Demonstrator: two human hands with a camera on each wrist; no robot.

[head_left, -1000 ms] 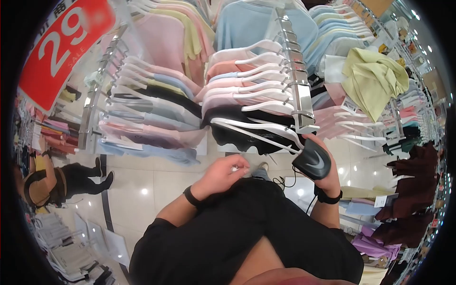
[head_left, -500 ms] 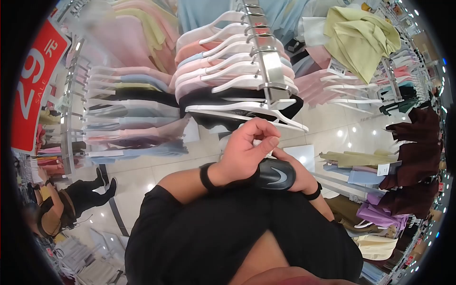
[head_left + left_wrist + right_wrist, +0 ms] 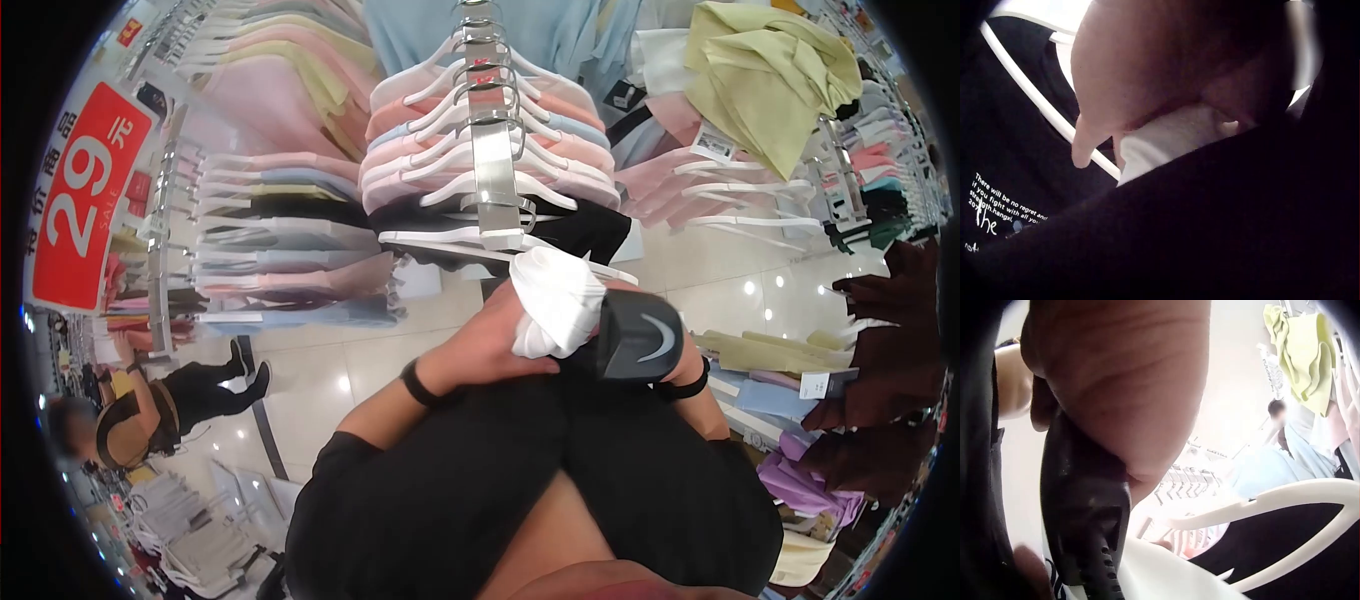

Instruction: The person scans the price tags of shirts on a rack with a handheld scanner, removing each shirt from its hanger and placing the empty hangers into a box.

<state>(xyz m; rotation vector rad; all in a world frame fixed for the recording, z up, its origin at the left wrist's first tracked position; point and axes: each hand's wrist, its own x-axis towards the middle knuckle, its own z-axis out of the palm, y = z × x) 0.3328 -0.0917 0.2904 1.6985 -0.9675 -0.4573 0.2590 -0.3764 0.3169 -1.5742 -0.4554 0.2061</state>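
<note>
My left hand [image 3: 480,345] grips a bunched white cloth [image 3: 560,300] in front of my chest. In the left wrist view the same white cloth [image 3: 1166,140] shows below the palm. My right hand [image 3: 693,362] holds a black corded handheld device [image 3: 640,338], shaped like a barcode scanner, with a curved grey mark on top. Its ribbed cable end [image 3: 1104,569] points down in the right wrist view. The cloth and the device overlap in the head view. Just beyond them a white hanger [image 3: 420,238] hangs at the front of the rack, beside a black T-shirt [image 3: 1004,144] with white lettering.
A metal rail [image 3: 492,170] carries several hangers with pastel tops. More clothes [image 3: 290,225] hang at left below a red price sign [image 3: 92,200]. A yellow-green garment [image 3: 770,80] hangs at right. Another person [image 3: 150,410] stands at far left.
The white cloth has come into full view in my left hand, which has moved toward the right hand. The device has moved from beside the rail to beside the cloth. The view has shifted.
</note>
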